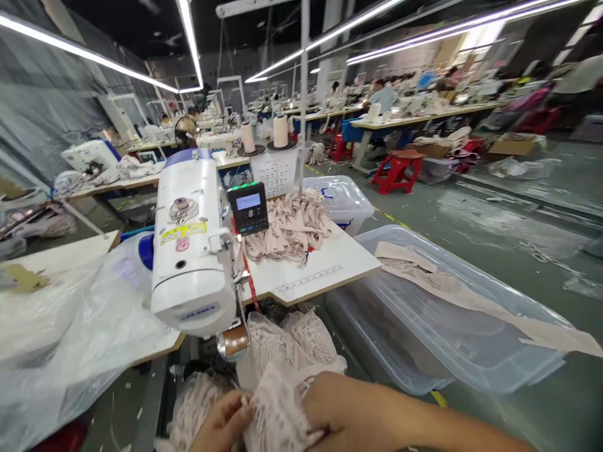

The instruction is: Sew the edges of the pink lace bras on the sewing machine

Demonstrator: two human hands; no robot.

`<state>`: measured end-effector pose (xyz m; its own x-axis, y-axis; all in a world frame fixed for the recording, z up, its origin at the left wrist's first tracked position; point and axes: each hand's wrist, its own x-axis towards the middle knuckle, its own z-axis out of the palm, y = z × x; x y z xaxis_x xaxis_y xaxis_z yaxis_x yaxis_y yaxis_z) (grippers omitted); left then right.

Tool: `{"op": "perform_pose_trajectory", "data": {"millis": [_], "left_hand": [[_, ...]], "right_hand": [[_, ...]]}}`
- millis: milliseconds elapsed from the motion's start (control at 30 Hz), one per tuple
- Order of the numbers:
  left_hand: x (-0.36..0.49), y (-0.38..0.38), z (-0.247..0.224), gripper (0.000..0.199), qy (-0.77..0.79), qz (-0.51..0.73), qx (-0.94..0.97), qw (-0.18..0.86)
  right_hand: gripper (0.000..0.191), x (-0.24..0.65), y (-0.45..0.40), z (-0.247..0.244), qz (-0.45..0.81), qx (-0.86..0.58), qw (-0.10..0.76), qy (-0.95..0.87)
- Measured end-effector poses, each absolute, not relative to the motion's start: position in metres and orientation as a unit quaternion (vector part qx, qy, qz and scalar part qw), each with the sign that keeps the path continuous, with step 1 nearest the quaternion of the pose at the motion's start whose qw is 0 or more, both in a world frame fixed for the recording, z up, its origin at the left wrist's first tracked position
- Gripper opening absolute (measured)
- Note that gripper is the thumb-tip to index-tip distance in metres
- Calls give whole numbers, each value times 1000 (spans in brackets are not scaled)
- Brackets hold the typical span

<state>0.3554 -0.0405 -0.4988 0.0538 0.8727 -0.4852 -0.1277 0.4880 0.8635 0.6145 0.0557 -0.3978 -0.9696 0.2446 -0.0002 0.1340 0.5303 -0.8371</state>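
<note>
A pale pink lace bra (277, 383) hangs in front of me, below the front of the sewing machine (191, 251). My left hand (223, 420) is closed, with thumb and finger pinching the bra's edge. From the right, my right hand (336, 408) reaches across the lace and grips it; some of its fingers are hidden behind the fabric. The upper part of the bra lies close under the machine's metal roller (233, 342). More gathered lace (198, 402) is bunched to the left, partly behind my left hand.
A heap of beige fabric strips (292, 226) lies on the white sewing table (306, 276) beside the control panel (248, 207). To the right stands a clear plastic bin (400, 339) with a long fabric band (452, 289) across it. Plastic sheeting (70, 314) covers the left side.
</note>
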Motion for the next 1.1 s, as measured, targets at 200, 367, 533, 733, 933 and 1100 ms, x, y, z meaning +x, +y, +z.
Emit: {"op": "perform_pose_trajectory", "data": {"millis": [200,367,533,733,933,1100], "left_hand": [[392,-25,-466,48,599,299,548,501],[393,-15,-444,42,621,224,618,427],[357,-3,-429,42,703,269,548,365],[331,13,-421,48,774,265,488,306],[320,24,-438,27,769,275,551,173],[316,24,-451,24,770,275,559,140]], "right_hand": [[65,629,71,-435,395,-324,70,-857],[55,585,78,-479,522,-214,157,-811],[35,548,93,-476,543,-301,213,-755],[34,521,125,-466,564,-302,220,-736],[33,515,140,-469,530,-308,222,-758],[33,514,146,-469,527,-313,220,-759]]}}
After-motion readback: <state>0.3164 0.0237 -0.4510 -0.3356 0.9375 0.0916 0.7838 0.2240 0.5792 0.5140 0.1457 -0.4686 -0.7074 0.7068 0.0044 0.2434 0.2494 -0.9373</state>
